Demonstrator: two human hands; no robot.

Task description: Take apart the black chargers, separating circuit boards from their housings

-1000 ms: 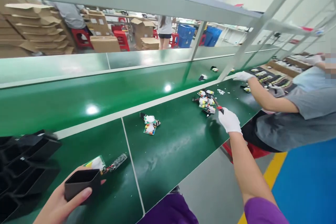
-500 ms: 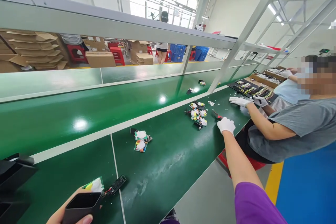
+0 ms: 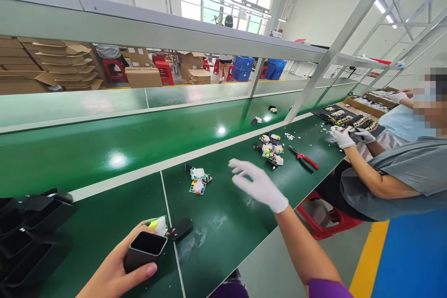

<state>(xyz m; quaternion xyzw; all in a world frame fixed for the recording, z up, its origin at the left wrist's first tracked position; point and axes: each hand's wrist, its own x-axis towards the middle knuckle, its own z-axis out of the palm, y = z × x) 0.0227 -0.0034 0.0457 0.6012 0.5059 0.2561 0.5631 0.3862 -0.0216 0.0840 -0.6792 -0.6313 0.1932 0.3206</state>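
Note:
My bare left hand (image 3: 117,260) grips a black rectangular casing (image 3: 141,258), its open end facing up. Behind the casing a circuit board (image 3: 160,226) with white filler and a yellow part shows at my fingers, wired to a flat black piece (image 3: 182,229) on its right. My right hand (image 3: 256,184), in a white glove, hovers over the green bench with fingers apart and holds nothing. Left of it lie circuit boards (image 3: 198,181). Beyond it is a larger cluster of boards (image 3: 268,149), and red-and-black pliers (image 3: 304,158) lie to the right.
More black casings (image 3: 35,242) stand at the left. A green conveyor belt (image 3: 167,135) runs behind the bench, under a shelf and a slanted post (image 3: 314,74). At the right a co-worker in a grey shirt (image 3: 387,186) handles parts with gloved hands.
My right hand has left the pliers on the bench and moved left, its fingers now spread. My left hand, with casing and board, appears further right and higher. The co-worker's hands have come together.

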